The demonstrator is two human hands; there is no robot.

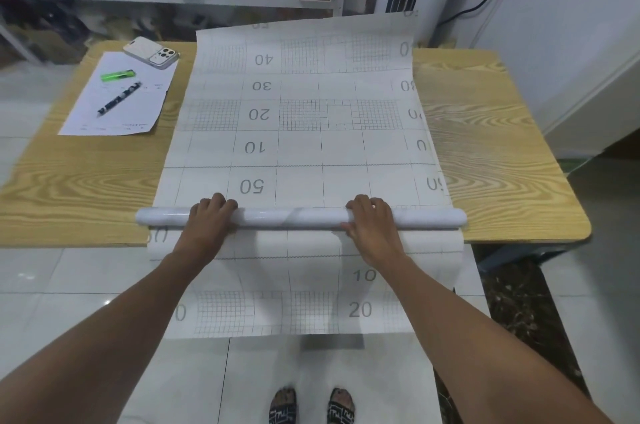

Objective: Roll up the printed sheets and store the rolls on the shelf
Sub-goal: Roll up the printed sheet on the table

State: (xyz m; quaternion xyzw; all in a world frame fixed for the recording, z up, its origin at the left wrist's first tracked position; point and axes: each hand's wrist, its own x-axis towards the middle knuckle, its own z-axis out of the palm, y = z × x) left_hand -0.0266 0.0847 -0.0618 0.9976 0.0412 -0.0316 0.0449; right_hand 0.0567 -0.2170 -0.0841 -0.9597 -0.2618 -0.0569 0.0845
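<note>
1. Across the wood-grain table (485, 146), a printed sheet (304, 146) is laid from far edge to near edge, its end hung over the front.
2. Grid squares and numerals are printed on it: 40, 30, 20, 10, 50 are read inverted on the table; 10 and 20 upright on the hanging part.
3. At the near edge, a white roll (301, 217) is laid crosswise on the sheet.
4. The roll is grasped by the left hand (207, 219) and right hand (372, 219), palms down, fingers curled over its far side.
</note>
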